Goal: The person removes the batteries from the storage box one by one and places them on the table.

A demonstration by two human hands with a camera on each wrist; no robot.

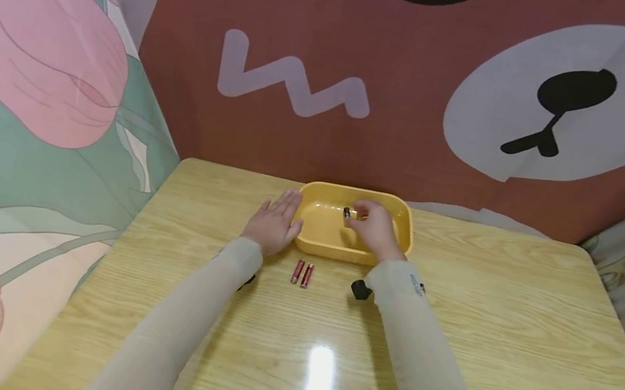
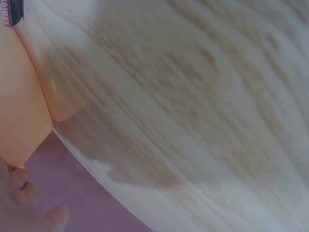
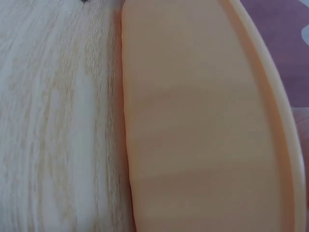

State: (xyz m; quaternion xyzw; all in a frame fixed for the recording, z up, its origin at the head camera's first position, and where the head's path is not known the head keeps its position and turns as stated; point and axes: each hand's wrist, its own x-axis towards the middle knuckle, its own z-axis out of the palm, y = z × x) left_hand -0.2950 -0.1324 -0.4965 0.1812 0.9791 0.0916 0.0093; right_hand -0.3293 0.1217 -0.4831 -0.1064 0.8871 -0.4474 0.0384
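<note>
A yellow plastic tray stands at the table's back edge. My left hand lies against its left end, fingers straight and thumb near the front corner; in the left wrist view the fingers show beside the tray wall. Over the tray's inside, my right hand pinches a small dark battery between thumb and fingers. Two red batteries, a left one and a right one, lie side by side in front of the tray. The tray's outer wall fills much of the right wrist view.
The wood-grain table extends to both sides and toward me. Right behind the tray hangs a brown printed cloth, and a floral cloth hangs at the left. A black wrist-camera piece sits under the right cuff.
</note>
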